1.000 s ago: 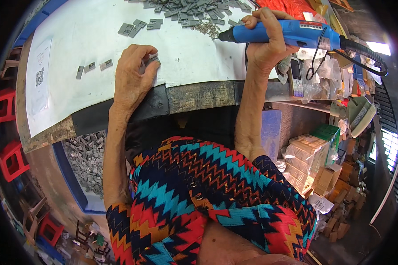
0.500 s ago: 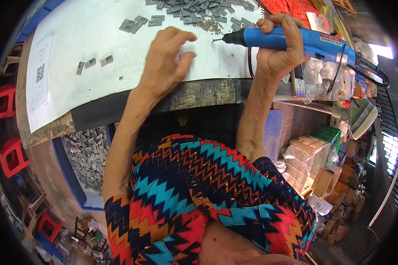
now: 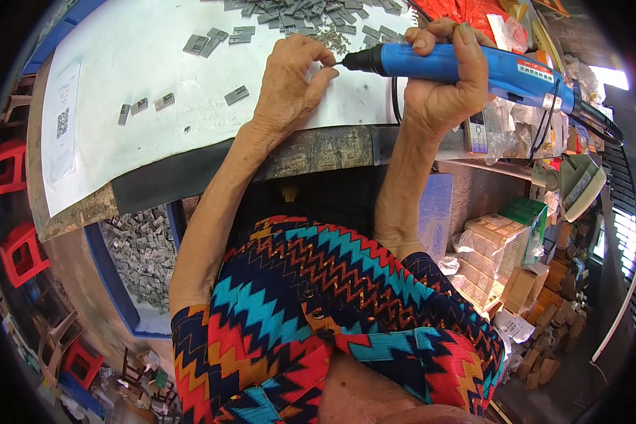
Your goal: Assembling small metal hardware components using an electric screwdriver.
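My right hand (image 3: 449, 81) is wrapped round a blue electric screwdriver (image 3: 498, 71), held level over the white table top (image 3: 191, 138) with its black nose pointing left. Thumb and forefinger of my left hand (image 3: 290, 88) are pinched together at the tip of the thin bit. Whatever sits between those fingertips is too small and covered to make out. Just left of my left hand lies a single grey rectangular piece (image 3: 237, 95). Beyond the bit is a heap of tiny screws (image 3: 330, 39), with a pile of grey pieces (image 3: 300, 13) behind it.
Three grey pieces (image 3: 143, 104) stand in a row at the left, beside a printed sheet (image 3: 65, 120). Below the table edge is a blue-rimmed bin (image 3: 138, 258) full of grey parts. Plastic bags (image 3: 505, 124) and a cable (image 3: 601, 127) crowd the right.
My left hand has moved right and away from me, and its fingers have closed at the bit's tip. A grey piece now shows where that hand was. The screwdriver has shifted slightly left.
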A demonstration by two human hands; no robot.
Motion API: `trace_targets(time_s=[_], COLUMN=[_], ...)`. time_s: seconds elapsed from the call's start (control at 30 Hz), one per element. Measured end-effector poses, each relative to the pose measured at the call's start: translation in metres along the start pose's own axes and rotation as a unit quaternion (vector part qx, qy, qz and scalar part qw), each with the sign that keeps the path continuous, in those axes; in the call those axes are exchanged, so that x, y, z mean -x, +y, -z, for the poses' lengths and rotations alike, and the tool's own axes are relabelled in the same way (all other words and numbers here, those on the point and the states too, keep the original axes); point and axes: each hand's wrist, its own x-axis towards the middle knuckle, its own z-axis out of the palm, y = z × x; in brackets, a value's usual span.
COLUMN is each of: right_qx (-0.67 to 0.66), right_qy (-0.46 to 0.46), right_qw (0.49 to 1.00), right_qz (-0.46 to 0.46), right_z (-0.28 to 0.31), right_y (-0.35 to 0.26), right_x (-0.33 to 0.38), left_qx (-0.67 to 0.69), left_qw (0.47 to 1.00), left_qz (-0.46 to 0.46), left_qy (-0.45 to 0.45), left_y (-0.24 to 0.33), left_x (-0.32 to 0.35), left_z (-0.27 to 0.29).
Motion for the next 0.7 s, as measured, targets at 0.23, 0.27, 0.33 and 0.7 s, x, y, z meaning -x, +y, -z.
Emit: trace_targets(time_s=[0.23, 0.27, 0.33, 0.7], right_qx=[-0.005, -0.004, -0.009, 0.006], right_qy=[0.012, 0.012, 0.017, 0.021], right_qw=[1.000, 1.000, 1.000, 1.000], right_qz=[-0.005, -0.005, -0.006, 0.016], right_z=[-0.0013, -0.0008, 0.0001, -0.0021], right_y=[-0.0017, -0.0022, -0.0026, -0.0025], right_x=[0.0006, 0.0004, -0.0009, -0.0016], left_qx=[0.003, 0.004, 0.008, -0.010], left_qw=[1.000, 1.000, 1.000, 0.999], left_qz=[0.007, 0.007, 0.011, -0.009], left_qy=[-0.001, -0.001, 0.003, 0.039], left_y=[-0.0015, -0.0010, -0.0003, -0.0013], left_x=[-0.0001, -0.0001, -0.0003, 0.0001], left_z=[0.0015, 0.0013, 0.0015, 0.0020])
